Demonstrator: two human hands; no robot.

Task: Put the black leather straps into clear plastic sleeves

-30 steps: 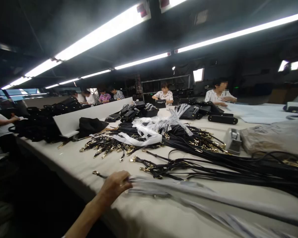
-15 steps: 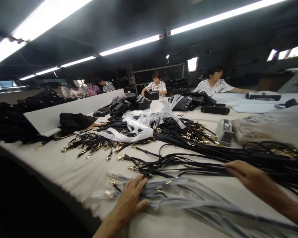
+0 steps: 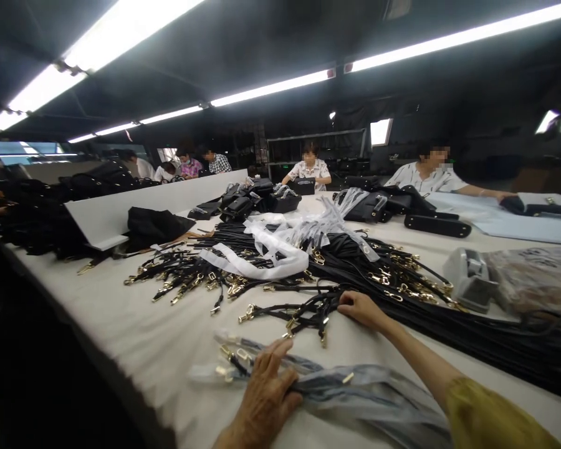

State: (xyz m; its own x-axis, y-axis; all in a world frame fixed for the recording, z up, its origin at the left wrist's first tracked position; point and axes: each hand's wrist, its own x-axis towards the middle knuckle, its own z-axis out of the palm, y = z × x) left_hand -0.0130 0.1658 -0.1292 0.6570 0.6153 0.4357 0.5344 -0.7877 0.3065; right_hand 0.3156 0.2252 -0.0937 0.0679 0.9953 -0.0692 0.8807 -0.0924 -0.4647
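My left hand (image 3: 267,390) rests on a bundle of straps in clear plastic sleeves (image 3: 355,386), its fingers stretched over the near end and the thumb apart. Gold clasps stick out to the left of those fingers. Farther off, my right hand (image 3: 362,310) has its fingers closed at a small bunch of black straps (image 3: 308,305); the fingertips are partly hidden. Gold snap hooks hang from the ends of that bunch. Just behind lies a big heap of black straps with gold hooks (image 3: 191,268), with empty-looking white plastic sleeves (image 3: 280,249) across it.
Black bags (image 3: 238,202) are piled farther back on the cloth-covered table (image 3: 121,330). A white board (image 3: 159,199) stands at the left beside black cloth (image 3: 154,224). A grey object (image 3: 470,280) and a plastic bag (image 3: 537,274) lie right. Several co-workers sit beyond.
My right hand has moved left and closed at the bunch of black straps, which now sits gathered nearer the heap. My left hand stays on the sleeved straps. The view has shifted slightly.
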